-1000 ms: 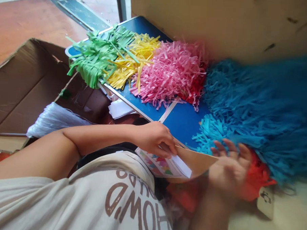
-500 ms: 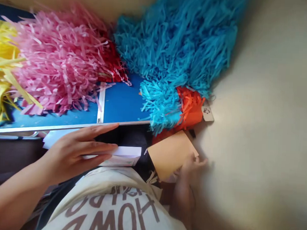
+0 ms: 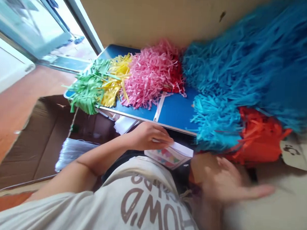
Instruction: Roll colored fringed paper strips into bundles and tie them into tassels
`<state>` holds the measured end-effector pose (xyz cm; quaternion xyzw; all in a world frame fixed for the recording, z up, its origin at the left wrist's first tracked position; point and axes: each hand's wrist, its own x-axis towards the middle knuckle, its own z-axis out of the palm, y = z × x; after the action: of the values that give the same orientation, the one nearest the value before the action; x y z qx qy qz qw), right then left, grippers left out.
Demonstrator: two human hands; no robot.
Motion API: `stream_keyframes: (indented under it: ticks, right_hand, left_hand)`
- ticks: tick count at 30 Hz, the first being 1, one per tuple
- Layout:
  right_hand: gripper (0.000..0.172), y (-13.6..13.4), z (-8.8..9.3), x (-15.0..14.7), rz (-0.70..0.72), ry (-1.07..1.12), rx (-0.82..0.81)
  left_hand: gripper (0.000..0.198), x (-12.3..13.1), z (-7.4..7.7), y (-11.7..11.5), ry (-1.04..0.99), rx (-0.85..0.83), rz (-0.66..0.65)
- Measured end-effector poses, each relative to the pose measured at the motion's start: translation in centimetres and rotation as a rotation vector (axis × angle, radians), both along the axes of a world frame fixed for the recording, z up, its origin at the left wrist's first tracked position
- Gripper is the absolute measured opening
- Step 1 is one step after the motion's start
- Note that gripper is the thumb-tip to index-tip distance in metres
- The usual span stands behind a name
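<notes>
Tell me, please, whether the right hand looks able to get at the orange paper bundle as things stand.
Probably yes: the right hand, though blurred, appears open and close to the orange paper bundle, with nothing visible blocking the space between them.

under our left fingers (image 3: 165, 138), the flat white printed packet (image 3: 167, 156) looks like smooth paper with a slight sheen. beyond them we see the long blue tabletop (image 3: 179, 111), smooth and faintly glossy, and the bushy pink strip pile (image 3: 150, 74), crinkled and papery. beyond our right fingers (image 3: 230, 167), the orange-red fringed bundle (image 3: 261, 140) looks like matt, creased paper. below our left fingers, the cream printed shirt (image 3: 101, 204) is soft matt cloth.
</notes>
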<state>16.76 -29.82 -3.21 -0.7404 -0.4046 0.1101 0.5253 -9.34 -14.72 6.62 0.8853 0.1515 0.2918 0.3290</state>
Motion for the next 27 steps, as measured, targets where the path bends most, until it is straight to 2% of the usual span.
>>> stream_keyframes:
  ticks: [2, 4, 6, 8, 12, 16, 21, 24, 27]
  right_hand:
    - [0.133, 1.8, 1.7, -3.5, 0.171, 0.109, 0.098]
    - [0.122, 3.7, 3.8, -6.1, 0.344, 0.282, 0.182]
    - [0.108, 5.1, 5.4, -7.7, 0.433, 0.419, 0.217]
    - [0.104, 6.0, 6.2, -8.4, 0.47, 0.45, 0.233]
    - [0.105, 6.5, 5.9, -8.8, 0.524, 0.355, 0.282]
    - [0.103, 6.7, 5.4, -9.2, 0.504, 0.311, 0.274]
    - [0.095, 6.9, 5.5, -9.8, 0.505, 0.251, 0.289]
    - [0.096, 6.7, 5.6, -9.9, 0.485, 0.251, 0.268]
    - [0.099, 6.5, 5.7, -9.9, 0.463, 0.285, 0.258]
  left_hand:
    - [0.02, 0.0, 0.1, 0.0, -0.004, 0.005, 0.002]
    - [0.02, -0.3, -0.1, 0.0, -0.008, 0.008, 0.012]
    - [0.021, -1.0, -0.6, 0.3, -0.027, -0.004, 0.028]
    - [0.021, -2.0, -1.3, 0.7, -0.078, -0.03, 0.023]
    - [0.025, -4.1, -2.9, 1.4, -0.166, -0.128, -0.031]
    - [0.024, -4.9, -3.8, 1.6, -0.185, -0.21, -0.004]
    - [0.026, -4.6, -4.1, 1.1, -0.214, -0.137, 0.027]
    - [0.024, -4.5, -4.2, 0.8, -0.222, -0.108, 0.045]
    - [0.023, -4.3, -4.0, 1.0, -0.274, 0.004, 0.042]
